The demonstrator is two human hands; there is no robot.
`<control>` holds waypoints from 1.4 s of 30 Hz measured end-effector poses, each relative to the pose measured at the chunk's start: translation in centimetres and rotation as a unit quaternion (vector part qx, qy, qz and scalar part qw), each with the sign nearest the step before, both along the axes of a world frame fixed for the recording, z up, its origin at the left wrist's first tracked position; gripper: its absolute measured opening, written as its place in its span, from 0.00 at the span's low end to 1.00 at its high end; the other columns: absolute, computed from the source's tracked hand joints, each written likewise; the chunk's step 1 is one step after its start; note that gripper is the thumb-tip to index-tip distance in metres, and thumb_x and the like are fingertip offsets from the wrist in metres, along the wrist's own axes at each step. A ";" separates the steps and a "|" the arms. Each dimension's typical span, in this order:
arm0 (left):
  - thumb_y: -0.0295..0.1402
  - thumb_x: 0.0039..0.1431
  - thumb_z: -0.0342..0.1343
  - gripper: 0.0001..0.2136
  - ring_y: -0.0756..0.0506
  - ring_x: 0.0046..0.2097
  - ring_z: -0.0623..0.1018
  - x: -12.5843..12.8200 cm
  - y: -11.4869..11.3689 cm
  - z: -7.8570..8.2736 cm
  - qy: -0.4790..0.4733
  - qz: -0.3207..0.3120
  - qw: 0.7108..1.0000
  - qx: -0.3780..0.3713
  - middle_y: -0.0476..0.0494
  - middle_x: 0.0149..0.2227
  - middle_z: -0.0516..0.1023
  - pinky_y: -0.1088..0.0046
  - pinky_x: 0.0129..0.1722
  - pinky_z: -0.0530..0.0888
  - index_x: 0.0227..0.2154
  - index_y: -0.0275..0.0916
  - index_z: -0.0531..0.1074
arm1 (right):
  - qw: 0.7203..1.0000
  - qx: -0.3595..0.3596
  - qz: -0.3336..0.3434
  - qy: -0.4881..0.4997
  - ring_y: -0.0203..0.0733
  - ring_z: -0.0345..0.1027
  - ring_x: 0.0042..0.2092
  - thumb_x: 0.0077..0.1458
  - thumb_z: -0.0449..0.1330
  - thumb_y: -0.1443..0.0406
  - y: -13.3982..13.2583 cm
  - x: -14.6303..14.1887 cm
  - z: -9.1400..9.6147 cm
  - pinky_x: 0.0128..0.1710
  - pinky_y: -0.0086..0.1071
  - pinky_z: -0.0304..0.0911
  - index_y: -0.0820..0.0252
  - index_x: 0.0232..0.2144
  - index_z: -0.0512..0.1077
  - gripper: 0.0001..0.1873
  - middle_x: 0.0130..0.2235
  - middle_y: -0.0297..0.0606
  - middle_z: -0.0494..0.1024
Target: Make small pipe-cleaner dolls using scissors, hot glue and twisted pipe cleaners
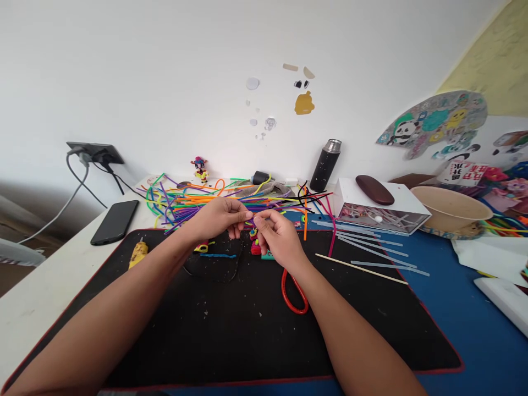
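Observation:
Both hands meet above the far part of the black mat (231, 341). My left hand (225, 217) pinches a short piece of purple pipe cleaner (251, 221) between thumb and fingertips. From the other side, my right hand (277, 236) has thumb and forefinger closed on the same piece. Just below the fingers lies a small pink, yellow and red fuzzy item (256, 249), partly hidden by my right hand. A blue pipe cleaner (216, 256) rests to the left of it. Red looped handles (295, 311) stick out from under my right wrist.
A tangled pile of coloured pipe cleaners (190, 201) spans the back. At left are a phone (114, 223) and a yellow spotted item (138, 253). On the right are translucent glue sticks (375, 248), a wooden stick (363, 269), a black thermos (325, 168), a white box (344, 195) and a bowl (449, 201).

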State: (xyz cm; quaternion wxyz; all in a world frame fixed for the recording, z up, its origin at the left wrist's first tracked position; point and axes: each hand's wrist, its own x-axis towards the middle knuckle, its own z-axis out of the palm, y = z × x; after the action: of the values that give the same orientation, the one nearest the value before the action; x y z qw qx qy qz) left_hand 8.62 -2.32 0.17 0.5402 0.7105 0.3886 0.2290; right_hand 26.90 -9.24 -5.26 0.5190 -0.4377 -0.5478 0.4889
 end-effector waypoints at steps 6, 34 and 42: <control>0.51 0.53 0.71 0.22 0.50 0.21 0.77 0.1 -0.2 0.1 -0.004 0.006 1.000 0.003 0.49 0.20 0.76 0.78 0.20 0.73 0.24 0.37 0.73 | 0.998 0.031 -0.031 -0.035 0.33 0.63 0.17 0.66 0.61 0.53 -0.1 -0.1 -0.1 0.19 0.26 0.59 0.55 0.41 0.72 0.13 0.19 0.22 0.70; 0.53 0.57 0.68 0.23 0.52 0.18 0.72 -0.1 -0.1 -0.2 -0.030 -0.031 0.998 -0.042 0.52 0.17 0.70 0.79 0.18 0.68 0.22 0.38 0.70 | 1.000 0.005 0.001 0.011 0.32 0.60 0.16 0.62 0.63 0.48 -0.2 -0.2 0.4 0.19 0.26 0.57 0.55 0.38 0.71 0.18 0.18 0.22 0.69; 0.54 0.51 0.71 0.25 0.53 0.16 0.67 -0.7 -0.3 -0.1 -0.068 -0.066 0.986 -0.134 0.54 0.16 0.66 0.80 0.14 0.63 0.22 0.38 0.69 | 0.998 -0.003 0.066 0.010 0.32 0.58 0.15 0.62 0.63 0.49 -0.6 0.0 1.1 0.17 0.26 0.54 0.56 0.35 0.74 0.17 0.15 0.20 0.63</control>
State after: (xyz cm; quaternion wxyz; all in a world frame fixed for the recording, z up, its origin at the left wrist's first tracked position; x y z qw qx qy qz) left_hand 7.95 -2.62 0.03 0.6695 0.6385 0.3304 0.1871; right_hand 26.85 -9.79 -4.12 0.4896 -0.3969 -0.5692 0.5280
